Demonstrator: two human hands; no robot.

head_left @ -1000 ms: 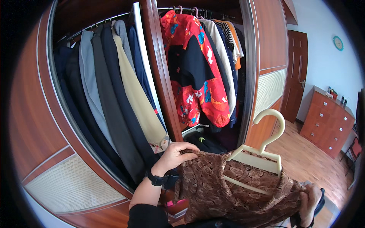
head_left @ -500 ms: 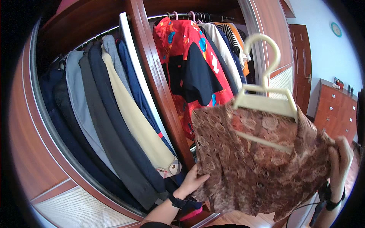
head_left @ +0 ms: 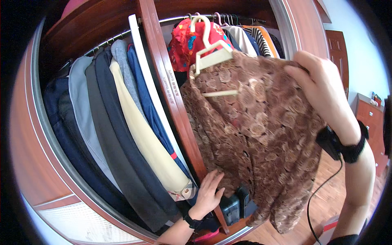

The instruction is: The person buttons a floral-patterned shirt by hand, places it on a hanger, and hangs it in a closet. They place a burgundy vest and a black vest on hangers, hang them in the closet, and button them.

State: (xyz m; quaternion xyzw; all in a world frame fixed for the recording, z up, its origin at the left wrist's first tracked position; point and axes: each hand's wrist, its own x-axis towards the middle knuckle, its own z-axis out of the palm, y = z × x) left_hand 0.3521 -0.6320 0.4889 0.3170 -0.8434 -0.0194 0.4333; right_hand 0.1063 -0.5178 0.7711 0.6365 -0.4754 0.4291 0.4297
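A brown rose-patterned blouse (head_left: 261, 134) hangs on a cream plastic hanger (head_left: 214, 59) in front of the wardrobe's right section. High at its right shoulder, my right hand (head_left: 320, 77) pinches the fabric with bent fingers. My left hand (head_left: 209, 192) lies at the lower left edge of the blouse, beside the wooden divider (head_left: 175, 94). Its fingers are stretched out and hold nothing that I can see. The hanger's hook stands in front of a red patterned garment (head_left: 183, 43), below the hanging rail (head_left: 171, 18).
Left of the divider hang several dark, grey and cream jackets (head_left: 134, 122). More clothes (head_left: 253, 38) fill the right rail. Dark boxes (head_left: 230, 208) stand at the wardrobe's bottom. A black cable (head_left: 312, 204) trails from my right wrist. A wooden drawer chest (head_left: 367, 118) stands far right.
The blouse and hanger have moved left and up toward the right rail. My right hand has risen to the shoulder. My left hand's fingers have straightened from their hold on the fabric.
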